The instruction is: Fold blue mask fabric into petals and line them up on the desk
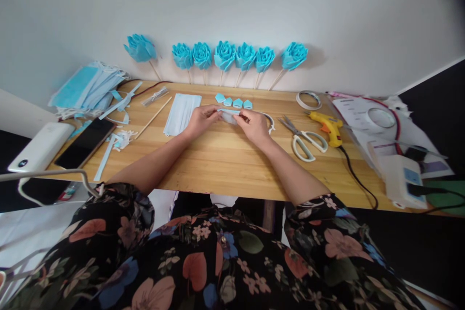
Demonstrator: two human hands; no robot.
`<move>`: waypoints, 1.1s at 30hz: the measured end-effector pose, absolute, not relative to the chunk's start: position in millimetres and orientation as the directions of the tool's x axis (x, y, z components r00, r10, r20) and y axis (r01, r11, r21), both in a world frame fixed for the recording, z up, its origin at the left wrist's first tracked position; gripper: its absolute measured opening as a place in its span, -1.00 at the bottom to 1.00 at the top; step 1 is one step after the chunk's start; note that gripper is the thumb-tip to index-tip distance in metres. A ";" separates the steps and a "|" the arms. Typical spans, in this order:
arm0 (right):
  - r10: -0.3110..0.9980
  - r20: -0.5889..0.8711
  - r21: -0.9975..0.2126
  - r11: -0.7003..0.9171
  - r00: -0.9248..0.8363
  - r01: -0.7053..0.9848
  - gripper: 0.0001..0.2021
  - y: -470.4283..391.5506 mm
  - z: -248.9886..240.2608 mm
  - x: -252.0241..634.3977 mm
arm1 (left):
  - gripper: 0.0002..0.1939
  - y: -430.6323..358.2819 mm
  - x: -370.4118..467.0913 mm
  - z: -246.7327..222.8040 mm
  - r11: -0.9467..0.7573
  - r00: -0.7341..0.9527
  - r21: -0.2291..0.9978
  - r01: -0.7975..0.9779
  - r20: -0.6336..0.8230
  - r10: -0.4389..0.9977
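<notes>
A small pale piece of face-mask fabric (228, 116) with a blue upper edge is stretched between my two hands just above the table. My left hand (202, 120) pinches its left end, and my right hand (253, 127) pinches the right end. Just beyond the fingers lies a row of several small folded blue petals (238, 103). Flat on the wood beside my left hand is a light blue mask sheet (181, 114). Partly hidden behind my right hand is a roll of tape (271, 123).
Several blue fabric roses (224, 55) on sticks lean along the wall. To the right lie scissors (303, 138), a yellow glue gun (329, 127) and a tape roll (308, 100). Stacked masks (89, 87), a phone (86, 143), a power bank (42, 145) and a wooden stick (153, 117) occupy the left.
</notes>
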State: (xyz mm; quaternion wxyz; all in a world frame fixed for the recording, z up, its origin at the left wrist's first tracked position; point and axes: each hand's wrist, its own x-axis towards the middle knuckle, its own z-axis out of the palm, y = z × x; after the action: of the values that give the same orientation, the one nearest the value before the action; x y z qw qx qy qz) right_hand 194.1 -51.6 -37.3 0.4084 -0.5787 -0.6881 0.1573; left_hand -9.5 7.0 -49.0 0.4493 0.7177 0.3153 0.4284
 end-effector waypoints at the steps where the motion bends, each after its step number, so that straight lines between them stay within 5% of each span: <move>1: 0.929 0.370 -0.700 0.270 0.012 0.661 -0.71 -52.5 -36.5 194.0 | -0.51 7.0 -9.3 -48.7 -0.405 0.429 0.912 0.073 0.338 0.838; 12: 0.965 0.260 -0.685 0.214 -0.041 0.697 -0.79 -49.8 -40.3 194.4 | -0.75 10.5 -13.0 -48.0 -0.519 0.409 0.754 0.403 0.359 0.839; 17: 0.962 0.271 -0.716 0.232 -0.044 0.658 -0.89 -50.6 -38.1 193.3 | -0.76 8.9 -12.2 -43.1 -0.482 0.426 0.790 0.379 0.314 0.849; 33: 0.943 0.331 -0.762 0.278 -0.018 0.584 -0.71 -53.5 -34.2 192.8 | -0.77 9.8 -12.7 -40.4 -0.543 0.422 0.747 0.383 0.382 0.822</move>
State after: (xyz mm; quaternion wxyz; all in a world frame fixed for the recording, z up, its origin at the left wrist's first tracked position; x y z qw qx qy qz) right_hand 192.8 -53.5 -34.2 0.4197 -0.5612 -0.6805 0.2141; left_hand -12.7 9.8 -40.4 0.2891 0.7920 0.3805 0.3800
